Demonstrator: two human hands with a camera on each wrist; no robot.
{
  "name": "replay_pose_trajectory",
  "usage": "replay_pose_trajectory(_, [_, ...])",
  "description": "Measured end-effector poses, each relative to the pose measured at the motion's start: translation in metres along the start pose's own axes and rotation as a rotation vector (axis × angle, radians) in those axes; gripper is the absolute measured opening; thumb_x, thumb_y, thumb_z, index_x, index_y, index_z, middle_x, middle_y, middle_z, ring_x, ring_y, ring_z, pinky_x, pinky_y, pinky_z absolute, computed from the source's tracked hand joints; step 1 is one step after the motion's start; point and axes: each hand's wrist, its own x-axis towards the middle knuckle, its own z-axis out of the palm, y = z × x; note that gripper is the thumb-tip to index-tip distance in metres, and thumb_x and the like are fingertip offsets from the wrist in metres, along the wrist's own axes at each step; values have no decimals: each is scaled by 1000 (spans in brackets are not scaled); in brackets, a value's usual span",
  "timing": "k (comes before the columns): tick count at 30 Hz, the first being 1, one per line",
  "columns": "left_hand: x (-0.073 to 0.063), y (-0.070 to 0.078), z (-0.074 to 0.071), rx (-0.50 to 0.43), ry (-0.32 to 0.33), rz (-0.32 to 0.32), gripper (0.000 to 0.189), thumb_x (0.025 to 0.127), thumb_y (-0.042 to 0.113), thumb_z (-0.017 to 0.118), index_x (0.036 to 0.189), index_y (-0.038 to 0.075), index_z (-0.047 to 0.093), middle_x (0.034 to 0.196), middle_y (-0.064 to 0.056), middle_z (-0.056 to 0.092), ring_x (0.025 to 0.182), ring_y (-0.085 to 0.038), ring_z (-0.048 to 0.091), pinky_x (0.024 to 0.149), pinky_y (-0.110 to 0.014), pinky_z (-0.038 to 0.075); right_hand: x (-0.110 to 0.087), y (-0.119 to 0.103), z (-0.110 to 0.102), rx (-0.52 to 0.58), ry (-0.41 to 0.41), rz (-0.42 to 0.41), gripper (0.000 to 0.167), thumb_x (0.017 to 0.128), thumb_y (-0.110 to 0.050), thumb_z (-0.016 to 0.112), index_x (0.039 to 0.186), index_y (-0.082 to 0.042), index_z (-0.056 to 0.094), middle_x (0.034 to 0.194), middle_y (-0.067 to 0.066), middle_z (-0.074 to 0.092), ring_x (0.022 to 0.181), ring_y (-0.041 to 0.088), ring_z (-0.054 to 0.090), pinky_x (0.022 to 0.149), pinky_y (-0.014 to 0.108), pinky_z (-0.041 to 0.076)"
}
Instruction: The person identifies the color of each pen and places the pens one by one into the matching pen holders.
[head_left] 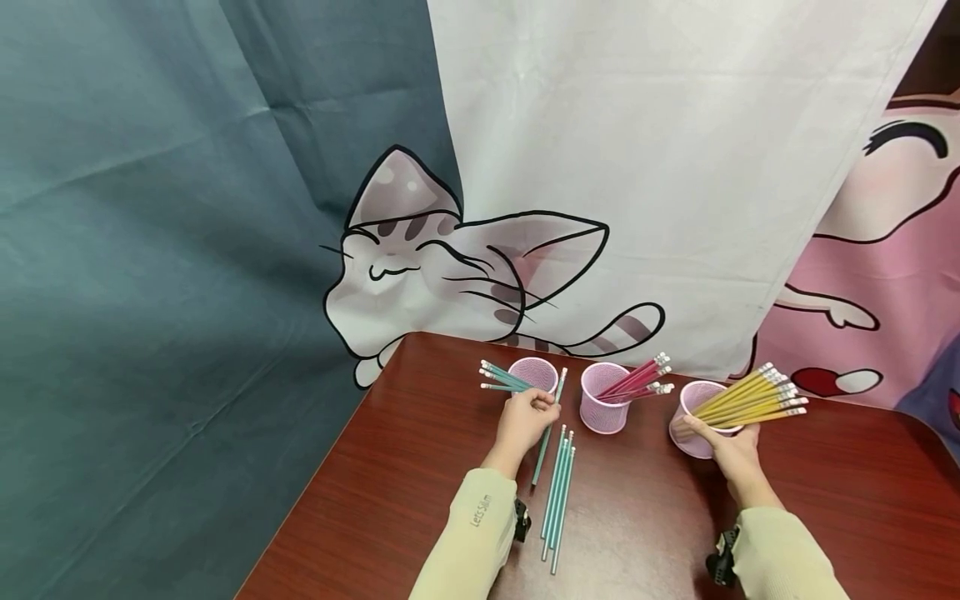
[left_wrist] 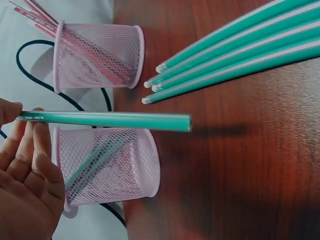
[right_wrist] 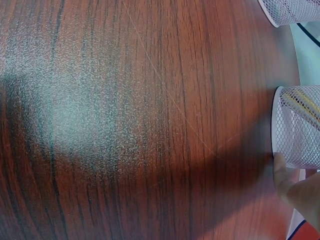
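My left hand (head_left: 522, 423) pinches a teal pencil (left_wrist: 115, 119) near its eraser end, between thumb and fingertips. That pencil slants in front of the left pink mesh cup (left_wrist: 152, 165), which holds several teal pencils (head_left: 504, 377). Just right of the hand, several more teal pencils (head_left: 557, 500) lie side by side on the table. Over at the right, my right hand (head_left: 738, 458) grips a pink mesh cup (head_left: 686, 442) full of yellow pencils (head_left: 750, 398). In the right wrist view, one finger (right_wrist: 281, 170) touches this cup near its base; the other fingers are mostly hidden.
Between the two hands stands a middle pink mesh cup (head_left: 602, 417) with several red pencils (head_left: 637, 379). The cups line the back of the dark red wooden table (head_left: 360, 500). Behind it hangs a cloth (head_left: 660, 167) printed with a cartoon cat.
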Motion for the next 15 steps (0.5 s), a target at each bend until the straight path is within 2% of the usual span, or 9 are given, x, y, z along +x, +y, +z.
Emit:
replay_pose_trajectory(6, [3, 7, -3, -109, 53, 30, 9, 77, 15, 71, 84, 8, 69, 72, 5, 64, 65, -1, 57, 60, -18, 47, 0, -1, -1, 12, -3, 0, 101, 80, -30, 73, 143, -17, -4, 146, 17, 7, 131, 22, 12, 109, 32, 8])
replay_pose_trajectory(15, [4, 15, -6, -176, 136, 71, 8, 75, 10, 71, 82, 7, 68, 71, 3, 65, 63, 0, 55, 58, -17, 47, 1, 0, 1, 2, 27, -25, 99, 79, -28, 74, 143, -15, 0, 143, 16, 15, 129, 21, 17, 107, 29, 13])
